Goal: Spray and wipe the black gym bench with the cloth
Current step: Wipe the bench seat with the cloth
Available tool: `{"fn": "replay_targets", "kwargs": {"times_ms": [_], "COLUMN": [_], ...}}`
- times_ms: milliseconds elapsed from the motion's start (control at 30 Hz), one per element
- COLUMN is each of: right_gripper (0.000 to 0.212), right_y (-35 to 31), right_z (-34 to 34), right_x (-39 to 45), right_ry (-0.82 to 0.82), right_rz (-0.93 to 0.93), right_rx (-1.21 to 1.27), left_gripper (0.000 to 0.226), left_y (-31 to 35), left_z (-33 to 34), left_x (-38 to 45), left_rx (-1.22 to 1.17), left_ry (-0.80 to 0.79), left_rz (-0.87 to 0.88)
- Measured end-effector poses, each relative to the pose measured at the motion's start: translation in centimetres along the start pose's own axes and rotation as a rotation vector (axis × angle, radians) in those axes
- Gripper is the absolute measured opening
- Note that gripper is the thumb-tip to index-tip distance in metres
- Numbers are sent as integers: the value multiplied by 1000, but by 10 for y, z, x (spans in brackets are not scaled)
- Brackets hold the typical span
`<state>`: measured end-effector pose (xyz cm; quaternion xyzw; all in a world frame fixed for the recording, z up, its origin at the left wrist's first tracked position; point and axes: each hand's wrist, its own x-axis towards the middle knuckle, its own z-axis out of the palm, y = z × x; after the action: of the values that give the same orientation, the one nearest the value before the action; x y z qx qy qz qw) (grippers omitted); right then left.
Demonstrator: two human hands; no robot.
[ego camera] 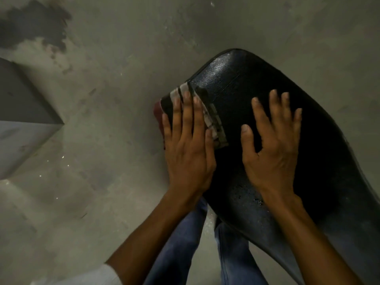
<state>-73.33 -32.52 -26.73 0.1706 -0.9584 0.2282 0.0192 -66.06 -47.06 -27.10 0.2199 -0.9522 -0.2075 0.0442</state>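
Head view: both hands flat on black bench [257, 83], cloth under the left.
Left hand [188, 149] pressed palm-down, fingers straight, on striped cloth [205, 112] at bench's left edge, not gripping. Right hand [271, 147] spread open, bare on pad just beside, holding nothing. Wet droplets [255, 198] near right wrist. Concrete floor [102, 99] below; jeans [185, 254] btwn arms.
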Motion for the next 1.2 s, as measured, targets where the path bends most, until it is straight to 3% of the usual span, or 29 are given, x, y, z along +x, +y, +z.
{"fn": "replay_targets", "kwargs": {"times_ms": [100,267,467,667,900,1067,1200], "right_gripper": [51,56,55,50,50,46,48], "right_y": [17,28,35,56,76,79,100], "right_z": [-9,-12,-12,-41,-39,-55,-68], "right_x": [-11,-30,-31,-64,-88,-103,-125], "right_ry": [48,-45,0,114,145,271,287], "right_rz": [84,123,133,320,391,532,644], "right_rx": [-49,-162,-90,-25,-12,69,24], "left_gripper": [63,63,66,72,76,71,75], "left_y": [15,7,34,63,103,104,116], "left_z": [2,-4,10,21,39,35,43], "left_x": [-17,-57,9,-39,8,-59,-24], "left_rx": [28,89,145,160,178,178,201], "left_ry": [-57,-178,-119,-348,-289,-456,-433], "left_rz": [84,306,189,649,503,763,793]}}
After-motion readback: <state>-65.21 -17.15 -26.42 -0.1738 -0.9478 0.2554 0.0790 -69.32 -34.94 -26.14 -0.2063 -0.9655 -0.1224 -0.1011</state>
